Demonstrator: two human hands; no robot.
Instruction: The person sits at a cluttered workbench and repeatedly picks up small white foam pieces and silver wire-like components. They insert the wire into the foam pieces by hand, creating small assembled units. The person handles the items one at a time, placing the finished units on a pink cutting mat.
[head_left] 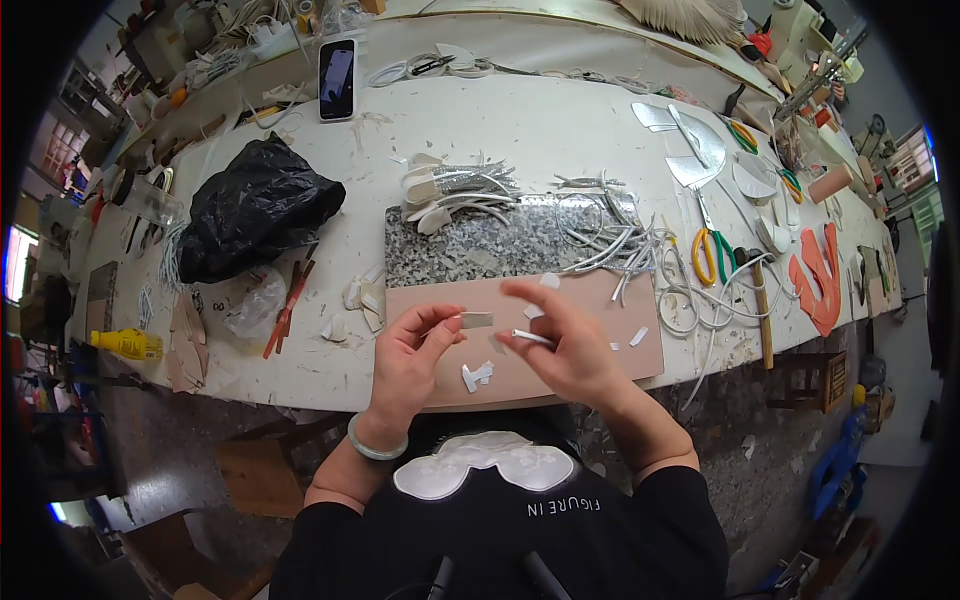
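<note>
My left hand (415,347) pinches a small flat beige strip (477,320) between thumb and fingertips, its free end pointing right. Just to the right, my right hand (575,350) has its index finger raised and stretched out. A short thin white piece (531,337) lies in its lower fingers; whether it is cord or folded strip I cannot tell. Both hands hover over a pinkish-beige board (625,300). Under them lie white scraps (477,376), with smaller bits (638,336) to the right.
Behind the board is a speckled stone slab (470,245) bearing a bundle of silvery straps (460,185) and loose cords (610,240). Scissors (705,255) and a hammer (763,310) lie right. Left are a black plastic bag (255,205), red strips (290,305) and a yellow bottle (127,344). A phone (338,80) stands at the back.
</note>
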